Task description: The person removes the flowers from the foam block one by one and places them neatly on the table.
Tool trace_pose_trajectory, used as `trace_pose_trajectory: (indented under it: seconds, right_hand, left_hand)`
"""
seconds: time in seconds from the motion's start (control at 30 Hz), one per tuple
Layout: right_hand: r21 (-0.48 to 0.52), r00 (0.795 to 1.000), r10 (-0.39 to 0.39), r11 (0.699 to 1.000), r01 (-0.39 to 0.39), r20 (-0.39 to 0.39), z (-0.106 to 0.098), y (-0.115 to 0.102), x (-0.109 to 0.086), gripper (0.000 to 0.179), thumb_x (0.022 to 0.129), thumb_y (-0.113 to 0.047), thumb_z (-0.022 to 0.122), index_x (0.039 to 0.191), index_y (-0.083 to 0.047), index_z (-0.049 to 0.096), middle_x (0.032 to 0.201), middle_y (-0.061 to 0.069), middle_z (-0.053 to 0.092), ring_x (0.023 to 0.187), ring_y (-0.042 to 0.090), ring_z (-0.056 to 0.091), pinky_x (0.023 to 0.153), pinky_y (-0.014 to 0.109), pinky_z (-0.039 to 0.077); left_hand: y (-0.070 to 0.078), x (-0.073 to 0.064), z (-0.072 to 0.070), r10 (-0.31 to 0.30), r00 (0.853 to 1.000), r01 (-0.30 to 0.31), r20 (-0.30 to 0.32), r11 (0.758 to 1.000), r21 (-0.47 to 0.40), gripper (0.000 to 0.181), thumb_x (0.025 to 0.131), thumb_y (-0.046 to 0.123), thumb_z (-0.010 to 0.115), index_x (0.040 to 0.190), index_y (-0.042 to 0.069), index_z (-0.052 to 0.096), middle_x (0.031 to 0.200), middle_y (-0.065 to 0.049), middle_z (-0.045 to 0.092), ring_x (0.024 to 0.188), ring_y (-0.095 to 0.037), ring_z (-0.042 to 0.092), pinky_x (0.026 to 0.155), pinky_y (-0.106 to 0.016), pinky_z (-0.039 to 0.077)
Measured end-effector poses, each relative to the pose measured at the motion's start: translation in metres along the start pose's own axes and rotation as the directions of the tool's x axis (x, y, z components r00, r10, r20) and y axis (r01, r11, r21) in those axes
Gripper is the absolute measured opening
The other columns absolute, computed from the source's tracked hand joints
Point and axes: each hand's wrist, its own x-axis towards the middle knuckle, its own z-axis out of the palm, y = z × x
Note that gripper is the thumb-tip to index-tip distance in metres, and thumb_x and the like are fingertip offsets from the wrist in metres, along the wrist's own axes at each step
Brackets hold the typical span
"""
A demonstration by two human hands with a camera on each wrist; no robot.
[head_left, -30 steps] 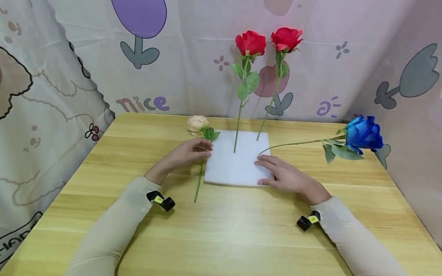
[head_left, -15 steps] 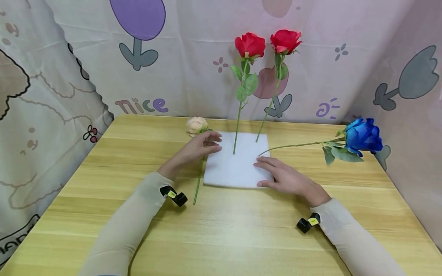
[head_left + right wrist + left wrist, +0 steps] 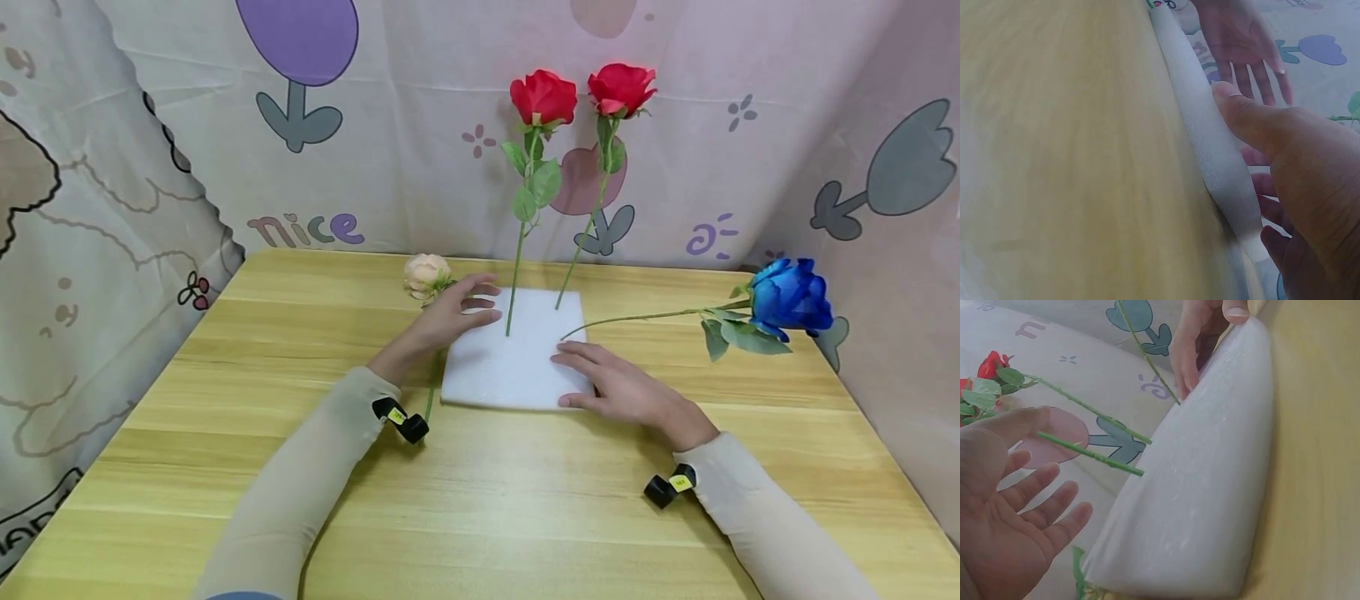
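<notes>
Two red artificial roses, a left one [image 3: 543,97] and a right one [image 3: 622,89], stand with their stems in a white foam board [image 3: 517,375]. A blue rose [image 3: 791,296] leans far to the right, its stem end meeting the board beside my right fingertips. My left hand [image 3: 453,312] holds nothing. Its fingers are spread over the board's left side, close to the left red rose's stem. My right hand [image 3: 622,379] rests on the board's right edge with fingers extended on top and thumb at the front corner.
A cream rose [image 3: 427,275] lies on the wooden table [image 3: 480,517] left of the board, its stem partly hidden by my left arm. A printed cloth [image 3: 420,167] hangs behind the table and along both sides.
My left hand has moved right, from over the cream rose's stem to over the board near the left red rose. My right hand has stayed on the board.
</notes>
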Motion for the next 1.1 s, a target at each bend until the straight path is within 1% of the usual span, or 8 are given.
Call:
trace_pose_trajectory:
  seconds: [0.1,0.2,0.3,0.43,0.67,0.73,0.93,1.1]
  right_hand:
    - [0.007,1.000,0.000,1.000,0.000,0.002,-0.001,-0.001,0.000,0.070,0.094,-0.059,0.055,0.147,-0.014,0.045,0.155,0.007,0.034,0.141,0.027,0.030,0.113,0.047,0.031]
    - [0.012,1.000,-0.002,1.000,0.002,0.003,-0.001,-0.001,0.000,0.070,0.094,-0.058,0.055,0.147,-0.014,0.045,0.155,0.008,0.034,0.141,0.027,0.031,0.113,0.048,0.031]
    - [0.008,1.000,-0.001,1.000,0.001,0.002,-0.001,-0.002,0.000,0.070,0.094,-0.057,0.055,0.147,-0.013,0.045,0.155,0.008,0.034,0.141,0.027,0.031,0.113,0.047,0.031]
    - [0.006,1.000,0.002,1.000,-0.002,-0.001,-0.002,-0.002,0.001,0.070,0.094,-0.058,0.055,0.147,-0.013,0.045,0.155,0.008,0.034,0.141,0.027,0.031,0.113,0.047,0.031]
    - [-0.009,1.000,-0.003,1.000,0.002,-0.004,0.000,-0.001,0.001,0.071,0.093,-0.058,0.055,0.147,-0.013,0.044,0.155,0.009,0.034,0.141,0.028,0.031,0.113,0.048,0.031]
    - [-0.009,1.000,-0.001,1.000,0.001,-0.005,-0.001,-0.002,0.001,0.071,0.093,-0.058,0.055,0.147,-0.013,0.044,0.155,0.008,0.034,0.141,0.028,0.031,0.113,0.048,0.031]
    - [-0.006,1.000,-0.001,1.000,0.001,-0.003,-0.001,-0.002,0.000,0.070,0.093,-0.056,0.057,0.146,-0.013,0.045,0.154,0.008,0.035,0.141,0.028,0.032,0.113,0.047,0.031]
    - [-0.006,1.000,-0.003,1.000,0.003,-0.001,-0.001,-0.002,0.000,0.069,0.094,-0.055,0.058,0.146,-0.012,0.046,0.154,0.009,0.035,0.141,0.028,0.032,0.113,0.046,0.031]
  left_hand:
    - [-0.002,0.004,0.005,-0.002,1.000,0.002,0.014,1.000,-0.013,0.064,0.094,0.021,0.068,0.148,0.008,0.037,0.140,-0.018,0.049,0.124,-0.029,0.052,0.102,-0.040,0.046]
    - [-0.004,0.007,0.008,-0.015,1.000,0.015,0.022,1.000,-0.010,0.064,0.095,0.022,0.068,0.149,0.009,0.036,0.139,-0.015,0.051,0.124,-0.029,0.053,0.102,-0.041,0.046]
    - [-0.006,0.009,0.010,-0.008,1.000,0.009,0.027,1.000,-0.017,0.062,0.095,0.023,0.067,0.149,0.010,0.038,0.137,-0.013,0.053,0.124,-0.028,0.054,0.103,-0.042,0.045]
    - [-0.006,0.011,0.013,0.010,1.000,-0.010,0.029,1.000,-0.021,0.056,0.097,0.021,0.064,0.147,0.012,0.041,0.134,-0.010,0.055,0.122,-0.028,0.055,0.101,-0.038,0.047]
    - [-0.010,0.012,0.021,-0.020,0.998,0.025,0.064,0.996,-0.081,0.054,0.099,0.013,0.059,0.149,0.011,0.038,0.138,-0.014,0.052,0.123,-0.029,0.054,0.096,-0.033,0.050]
    - [-0.012,0.013,0.024,-0.022,0.998,0.028,0.057,0.995,-0.097,0.054,0.100,0.013,0.059,0.149,0.011,0.039,0.138,-0.015,0.052,0.122,-0.029,0.055,0.096,-0.032,0.051]
    - [-0.020,0.017,0.028,-0.002,1.000,0.005,0.022,0.995,-0.101,0.054,0.099,0.013,0.059,0.149,0.012,0.039,0.133,-0.014,0.057,0.118,-0.028,0.058,0.094,-0.032,0.052]
    - [-0.020,0.020,0.032,-0.007,0.999,0.004,-0.035,0.995,-0.100,0.055,0.097,0.011,0.062,0.148,0.010,0.041,0.125,-0.015,0.062,0.111,-0.029,0.062,0.090,-0.033,0.054]
